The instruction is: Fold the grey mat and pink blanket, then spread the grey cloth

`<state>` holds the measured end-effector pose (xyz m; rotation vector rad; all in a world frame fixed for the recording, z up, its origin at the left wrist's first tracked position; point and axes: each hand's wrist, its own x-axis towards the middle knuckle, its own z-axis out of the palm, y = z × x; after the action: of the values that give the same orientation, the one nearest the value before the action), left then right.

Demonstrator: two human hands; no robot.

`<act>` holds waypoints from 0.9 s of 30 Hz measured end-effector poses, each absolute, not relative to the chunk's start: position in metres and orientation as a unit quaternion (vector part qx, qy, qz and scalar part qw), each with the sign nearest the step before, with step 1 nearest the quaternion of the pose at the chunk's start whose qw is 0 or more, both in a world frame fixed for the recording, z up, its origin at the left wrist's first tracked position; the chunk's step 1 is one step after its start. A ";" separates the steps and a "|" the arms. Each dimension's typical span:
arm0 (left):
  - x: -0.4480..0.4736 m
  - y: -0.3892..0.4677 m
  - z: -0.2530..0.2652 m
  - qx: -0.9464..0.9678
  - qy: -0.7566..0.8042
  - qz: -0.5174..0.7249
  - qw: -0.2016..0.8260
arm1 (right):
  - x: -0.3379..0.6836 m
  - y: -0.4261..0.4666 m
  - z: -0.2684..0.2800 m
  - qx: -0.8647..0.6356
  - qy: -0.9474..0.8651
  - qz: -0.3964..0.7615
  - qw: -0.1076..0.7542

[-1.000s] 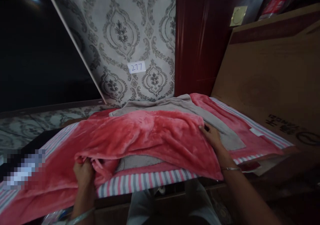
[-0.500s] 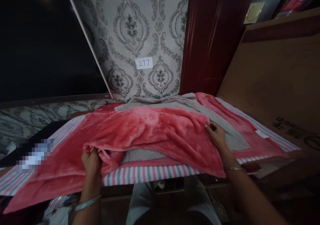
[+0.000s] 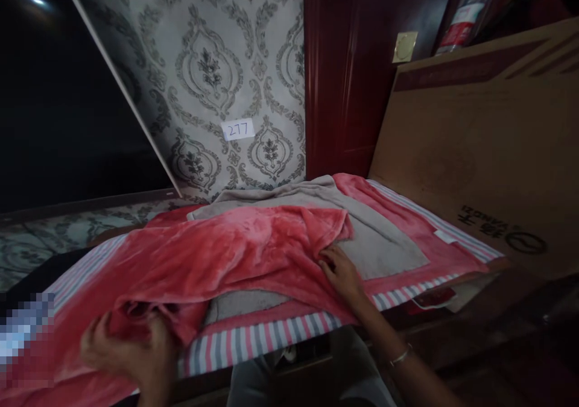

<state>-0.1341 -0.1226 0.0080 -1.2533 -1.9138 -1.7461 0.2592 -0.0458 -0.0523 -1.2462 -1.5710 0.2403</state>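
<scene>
A pink plush cloth (image 3: 244,238), rumpled on top, lies over a grey cloth (image 3: 384,247) with a pink border. Both rest on a pink, grey and white striped cover (image 3: 253,343). My left hand (image 3: 131,353) is open at the near left, thumb and fingers spread on either side of a bunched, dark-looking gap in the plush. My right hand (image 3: 342,274) pinches the right part of the pink cloth between thumb and fingers; its fingertips are partly hidden. A small white label (image 3: 446,236) shows on the pink layer at the right.
A large cardboard box (image 3: 470,135) stands along the right side, with a plastic bottle (image 3: 464,24) behind its top edge. At the left is a dark screen (image 3: 76,105). A paper marked 277 (image 3: 238,129) hangs on the patterned wall (image 3: 208,69).
My right hand has drawn the right edge of the pink cloth leftward, uncovering more grey. My left hand has let go of the bunched edge and spread its fingers. The view has shifted right.
</scene>
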 end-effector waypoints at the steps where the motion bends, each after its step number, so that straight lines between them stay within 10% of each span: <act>1: -0.126 -0.125 0.009 -0.449 -0.643 -0.595 0.177 | 0.258 -0.044 -0.053 -0.534 -0.647 0.114 0.532; 4: -0.099 -0.123 0.008 -0.535 -0.578 -0.573 0.228 | 0.261 -0.032 -0.046 -0.586 -0.590 0.164 0.531; 12: -0.022 -0.102 -0.018 -0.724 -0.489 -0.485 -0.019 | 0.273 -0.005 0.008 -0.527 -0.585 0.206 0.581; 27: 0.057 -0.067 0.066 -0.784 -0.382 -0.482 0.079 | 0.236 -0.089 0.243 -0.232 -0.697 -0.023 0.678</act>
<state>0.0569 -0.0673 0.0663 -2.3481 -1.1436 -1.4430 0.2357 -0.0893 0.2428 -0.5209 -1.5660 -0.0522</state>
